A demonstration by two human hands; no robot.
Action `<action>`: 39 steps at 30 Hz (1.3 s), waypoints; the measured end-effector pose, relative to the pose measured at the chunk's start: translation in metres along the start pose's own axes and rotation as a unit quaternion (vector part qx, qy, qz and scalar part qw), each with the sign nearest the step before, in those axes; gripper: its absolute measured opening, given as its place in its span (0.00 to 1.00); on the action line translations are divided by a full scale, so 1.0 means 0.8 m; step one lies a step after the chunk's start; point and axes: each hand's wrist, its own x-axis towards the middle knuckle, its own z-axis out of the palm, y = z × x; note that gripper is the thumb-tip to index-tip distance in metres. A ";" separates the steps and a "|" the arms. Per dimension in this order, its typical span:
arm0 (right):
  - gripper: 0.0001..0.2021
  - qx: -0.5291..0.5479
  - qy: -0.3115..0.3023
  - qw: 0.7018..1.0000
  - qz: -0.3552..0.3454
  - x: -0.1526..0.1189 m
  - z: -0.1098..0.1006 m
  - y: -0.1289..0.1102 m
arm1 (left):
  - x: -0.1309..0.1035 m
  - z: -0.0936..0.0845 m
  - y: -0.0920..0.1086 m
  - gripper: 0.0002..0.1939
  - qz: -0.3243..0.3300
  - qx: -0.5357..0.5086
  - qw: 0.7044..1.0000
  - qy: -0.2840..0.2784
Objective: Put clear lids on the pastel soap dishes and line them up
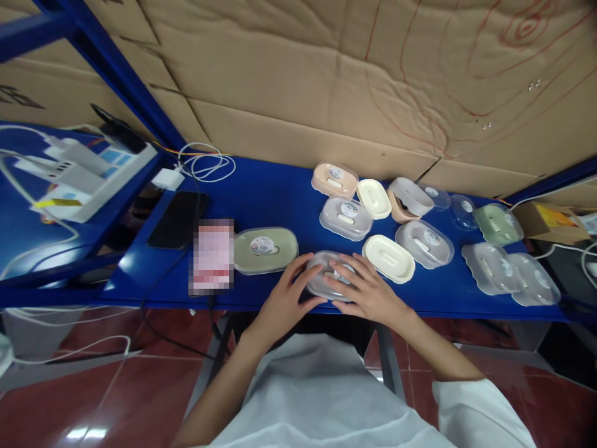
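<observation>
Between my hands, near the table's front edge, is a grey oval soap box (321, 287) with a clear lid and a round sticker. My left hand (291, 292) grips its left end, with the thumb at the front edge and the fingers curled over the side. Across the lid's right part lie the spread fingers of my right hand (368, 289), its thumb at the front side; they partly cover the sticker. Left of my left hand lies a green soap box (280, 252) with a clear lid. A cream soap tray (389, 256) sits just beyond my right hand.
Behind are a peach soap box (321, 180), a grey one (333, 221) and a cream tray (373, 198). More boxes and clear lids (463, 211) spread rightward. A lit phone (212, 258), a dark phone (175, 219) and cables (209, 163) lie left. Cardboard (280, 81) walls the back.
</observation>
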 end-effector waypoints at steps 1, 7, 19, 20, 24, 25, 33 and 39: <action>0.30 -0.006 0.002 1.000 -0.006 -0.001 0.000 0.000 | 0.000 0.000 0.001 0.36 0.001 0.000 1.000 0.001; 0.29 0.024 -0.016 1.000 -0.009 0.001 -0.010 0.003 | 0.002 -0.001 0.001 0.35 -0.002 0.000 1.000 0.009; 0.28 0.034 -0.025 0.999 -0.006 0.007 -0.015 -0.003 | 0.002 0.000 -0.004 0.36 -0.010 -0.008 1.000 0.010; 0.28 0.035 -0.022 0.999 -0.006 0.008 -0.016 -0.004 | 0.002 0.000 -0.004 0.36 -0.010 -0.010 1.000 0.010; 0.28 0.040 -0.016 0.999 0.007 0.005 -0.015 -0.009 | 0.001 -0.002 -0.002 0.37 -0.020 -0.024 0.999 -0.006; 0.28 0.039 -0.017 0.999 0.012 0.004 -0.013 -0.011 | 0.001 -0.002 -0.002 0.37 -0.025 -0.027 0.999 -0.011; 0.31 0.018 -0.002 0.999 0.026 -0.006 0.005 -0.018 | 0.001 0.000 -0.003 0.33 -0.023 -0.039 0.999 -0.012; 0.31 0.071 0.094 0.988 0.104 -0.023 0.000 -0.022 | -0.015 -0.031 0.023 0.24 0.042 0.105 0.991 0.072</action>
